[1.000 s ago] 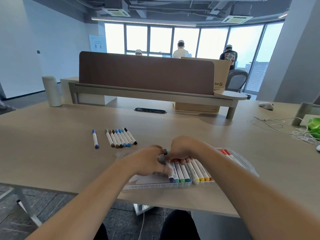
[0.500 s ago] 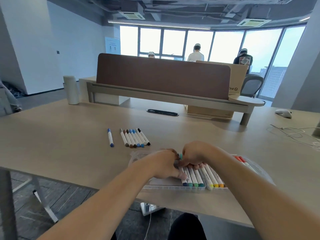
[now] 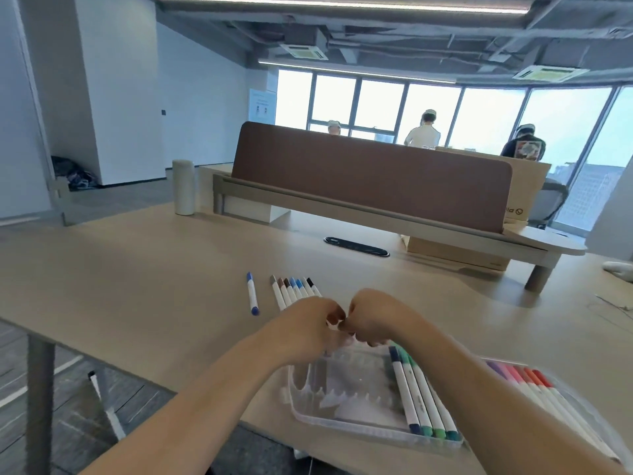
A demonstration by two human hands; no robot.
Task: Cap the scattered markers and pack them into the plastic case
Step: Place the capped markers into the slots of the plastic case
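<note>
Plastic case (image 3: 356,427) sits at the near edge of the table (image 3: 137,286), clear, open, left part bare. Four capped markers (image 3: 423,399) lie side by side in its right part, dark blue to green. Just right of the case, a second clear tray section holds purple, pink and red markers (image 3: 529,385), partly hidden by the person's right forearm; cannot tell if it is joined to the case.

Both hands hover over the case's far-left corner. Left hand (image 3: 305,325) and right hand (image 3: 375,318) are knuckle to knuckle, fingers curled in tight, tips meeting. What they pinch, if anything, is hidden and blurred: cannot tell.

Beyond the case, just past the left hand: a row of loose markers (image 3: 294,291), capped, touching each other, caps grey, brown, blue, black. Left of that row, apart from it, a single blue marker (image 3: 252,293).

Further beyond the case: black cable grommet (image 3: 356,246) in the tabletop, then a brown divider screen (image 3: 370,180) with a cardboard box (image 3: 455,255) below it. Far left of the case, a pale cylinder (image 3: 184,186). Three people stand by the windows at the back.
</note>
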